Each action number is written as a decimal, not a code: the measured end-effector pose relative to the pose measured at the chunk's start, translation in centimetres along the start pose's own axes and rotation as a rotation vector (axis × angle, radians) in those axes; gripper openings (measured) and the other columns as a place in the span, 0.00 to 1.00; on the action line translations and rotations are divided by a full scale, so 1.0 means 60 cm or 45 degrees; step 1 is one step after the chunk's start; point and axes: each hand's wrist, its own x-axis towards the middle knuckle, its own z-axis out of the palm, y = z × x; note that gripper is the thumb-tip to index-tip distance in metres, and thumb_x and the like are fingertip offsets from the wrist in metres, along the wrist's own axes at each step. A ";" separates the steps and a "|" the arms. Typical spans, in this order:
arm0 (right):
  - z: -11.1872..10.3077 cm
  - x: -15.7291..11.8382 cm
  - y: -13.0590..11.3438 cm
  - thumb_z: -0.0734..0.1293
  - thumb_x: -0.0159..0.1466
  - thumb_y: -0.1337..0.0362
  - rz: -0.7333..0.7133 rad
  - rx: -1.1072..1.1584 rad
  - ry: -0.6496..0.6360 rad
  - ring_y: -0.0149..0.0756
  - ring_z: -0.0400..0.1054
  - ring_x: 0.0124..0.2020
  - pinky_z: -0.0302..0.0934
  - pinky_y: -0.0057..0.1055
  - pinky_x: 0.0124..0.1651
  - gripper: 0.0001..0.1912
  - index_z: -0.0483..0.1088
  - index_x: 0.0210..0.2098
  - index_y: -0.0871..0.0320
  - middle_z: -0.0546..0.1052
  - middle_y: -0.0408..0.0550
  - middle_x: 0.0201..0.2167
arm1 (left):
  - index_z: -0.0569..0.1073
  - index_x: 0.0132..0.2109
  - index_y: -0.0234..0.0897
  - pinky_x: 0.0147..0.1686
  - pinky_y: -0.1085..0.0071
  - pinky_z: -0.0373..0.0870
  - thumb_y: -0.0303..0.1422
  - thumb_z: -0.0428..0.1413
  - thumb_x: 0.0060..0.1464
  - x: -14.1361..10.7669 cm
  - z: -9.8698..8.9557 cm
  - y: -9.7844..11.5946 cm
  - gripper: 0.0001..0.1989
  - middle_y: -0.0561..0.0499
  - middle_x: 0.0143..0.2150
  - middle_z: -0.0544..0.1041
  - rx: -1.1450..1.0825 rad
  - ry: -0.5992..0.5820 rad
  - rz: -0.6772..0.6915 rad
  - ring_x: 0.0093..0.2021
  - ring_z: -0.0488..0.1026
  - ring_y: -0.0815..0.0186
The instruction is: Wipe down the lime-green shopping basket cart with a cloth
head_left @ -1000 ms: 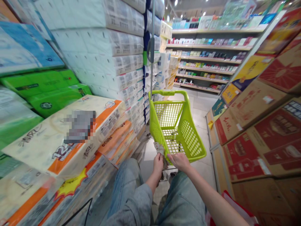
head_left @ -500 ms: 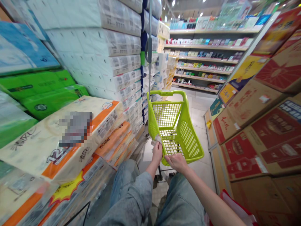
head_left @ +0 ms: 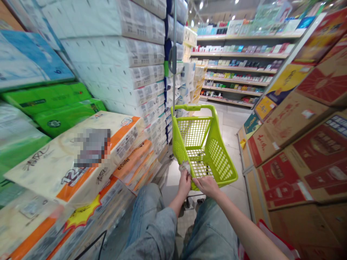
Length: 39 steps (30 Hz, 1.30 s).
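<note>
A lime-green plastic shopping cart basket (head_left: pixel 224 153) with grid walls stands in front of my knees. My left hand (head_left: pixel 184 183) is closed on a crumpled whitish cloth (head_left: pixel 184 167), which lies against the basket's left rim near the close corner. My right hand (head_left: pixel 207 186) wraps round the near edge of the basket, fingers closed on the rim. Nothing shows inside the basket except its grid floor. From the basket's far left corner rises a thin metal pole (head_left: pixel 174 86).
Tissue packs in cream and orange (head_left: pixel 108 151) are piled on the left, beside a tall white stack (head_left: pixel 143 50). Red and brown cartons (head_left: pixel 287 177) line the right side. Across the tiled aisle (head_left: pixel 230 124) stand shelves of small boxes (head_left: pixel 238 54).
The cloth in my left hand has shifted slightly up and shows more above the fingers. My right hand keeps its hold on the rim. The whole view has drifted slightly.
</note>
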 end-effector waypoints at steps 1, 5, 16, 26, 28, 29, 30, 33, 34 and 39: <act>0.000 0.000 0.000 0.46 0.69 0.53 0.000 0.007 0.001 0.29 0.69 0.24 0.44 0.27 0.28 0.33 0.75 0.24 0.59 0.78 0.50 0.23 | 0.65 0.54 0.38 0.59 0.64 0.56 0.25 0.47 0.53 0.002 -0.002 0.001 0.20 0.45 0.56 0.68 -0.008 -0.004 0.028 0.59 0.62 0.63; -0.004 -0.001 0.005 0.46 0.68 0.51 -0.014 0.040 -0.001 0.29 0.68 0.24 0.45 0.27 0.28 0.34 0.75 0.24 0.59 0.78 0.51 0.23 | 0.63 0.53 0.37 0.55 0.65 0.62 0.25 0.47 0.52 0.010 -0.006 0.007 0.20 0.44 0.53 0.69 -0.099 -0.059 0.066 0.53 0.67 0.63; -0.003 0.007 0.027 0.48 0.68 0.50 -0.013 -0.012 -0.036 0.31 0.69 0.25 0.45 0.27 0.28 0.33 0.75 0.24 0.58 0.78 0.51 0.23 | 0.60 0.52 0.37 0.51 0.65 0.63 0.25 0.50 0.51 0.030 0.014 0.005 0.20 0.44 0.48 0.69 -0.009 -0.056 -0.002 0.49 0.67 0.63; -0.008 0.037 0.031 0.48 0.67 0.48 0.048 -0.015 -0.071 0.32 0.70 0.26 0.46 0.27 0.27 0.32 0.75 0.25 0.57 0.77 0.49 0.23 | 0.61 0.49 0.38 0.48 0.66 0.63 0.24 0.48 0.50 0.057 0.001 0.024 0.17 0.48 0.43 0.69 0.070 -0.035 0.015 0.45 0.67 0.64; -0.006 0.037 0.031 0.48 0.67 0.48 0.037 -0.026 -0.057 0.32 0.70 0.25 0.45 0.27 0.27 0.32 0.75 0.24 0.56 0.77 0.50 0.23 | 0.61 0.47 0.38 0.46 0.67 0.64 0.24 0.48 0.49 0.055 0.000 0.027 0.16 0.49 0.41 0.69 0.100 -0.016 0.018 0.43 0.67 0.65; -0.005 0.035 0.031 0.48 0.67 0.49 0.022 -0.031 -0.049 0.32 0.69 0.25 0.45 0.27 0.27 0.32 0.75 0.24 0.56 0.77 0.50 0.23 | 0.61 0.46 0.38 0.45 0.68 0.64 0.24 0.48 0.49 0.053 0.000 0.027 0.15 0.50 0.40 0.68 0.112 -0.007 0.018 0.42 0.67 0.66; -0.003 0.032 0.029 0.48 0.68 0.50 0.005 -0.034 -0.040 0.32 0.69 0.25 0.45 0.27 0.27 0.32 0.75 0.24 0.56 0.77 0.49 0.23 | 0.61 0.45 0.38 0.44 0.68 0.64 0.23 0.48 0.49 0.050 0.000 0.027 0.14 0.50 0.39 0.68 0.116 -0.002 0.020 0.41 0.67 0.66; 0.002 0.020 0.023 0.48 0.68 0.52 -0.056 -0.028 -0.014 0.31 0.68 0.24 0.43 0.28 0.27 0.31 0.75 0.23 0.57 0.77 0.49 0.22 | 0.61 0.44 0.38 0.45 0.68 0.64 0.24 0.47 0.49 0.036 0.001 0.020 0.14 0.50 0.40 0.67 0.085 0.007 0.039 0.41 0.67 0.66; 0.003 0.015 0.022 0.49 0.68 0.53 -0.072 -0.024 -0.005 0.30 0.68 0.23 0.43 0.28 0.27 0.30 0.75 0.23 0.57 0.77 0.49 0.22 | 0.61 0.45 0.38 0.46 0.67 0.64 0.24 0.47 0.50 0.031 0.002 0.017 0.14 0.49 0.41 0.67 0.073 0.016 0.047 0.42 0.67 0.66; 0.005 -0.010 0.028 0.50 0.67 0.53 -0.109 0.001 0.024 0.29 0.66 0.22 0.41 0.29 0.26 0.30 0.74 0.21 0.58 0.76 0.48 0.19 | 0.61 0.47 0.37 0.49 0.64 0.62 0.26 0.48 0.49 0.006 0.014 0.011 0.15 0.46 0.44 0.68 0.096 0.034 0.026 0.47 0.66 0.63</act>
